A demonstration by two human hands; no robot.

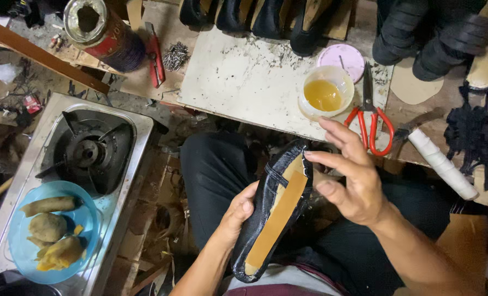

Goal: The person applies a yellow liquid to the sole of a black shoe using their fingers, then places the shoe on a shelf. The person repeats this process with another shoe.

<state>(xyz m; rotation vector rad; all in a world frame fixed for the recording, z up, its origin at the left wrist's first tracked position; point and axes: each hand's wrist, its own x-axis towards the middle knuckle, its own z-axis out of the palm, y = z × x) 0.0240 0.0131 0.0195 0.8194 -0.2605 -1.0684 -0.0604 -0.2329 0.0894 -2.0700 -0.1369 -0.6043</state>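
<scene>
Seen from above, over a seated lap in dark trousers. Left hand (238,211) wrapped around the side of a black shoe upper (266,219), fingers curled underneath and thumb pressed on the leather edge. Shoe held over the lap, sole side up, a tan insole strip (279,216) running along it. Right hand (349,175) open just beside the toe end, fingers spread, index fingertip touching the shoe's edge. Just beyond, on a white board (244,77), a clear cup of amber glue (325,93), a pink lid (343,57) and red-handled scissors (371,118). To the left, a steel gas burner (85,151) bearing a blue plate (19,246) of cooked food. At top left, a rusty tin can (101,33).
</scene>
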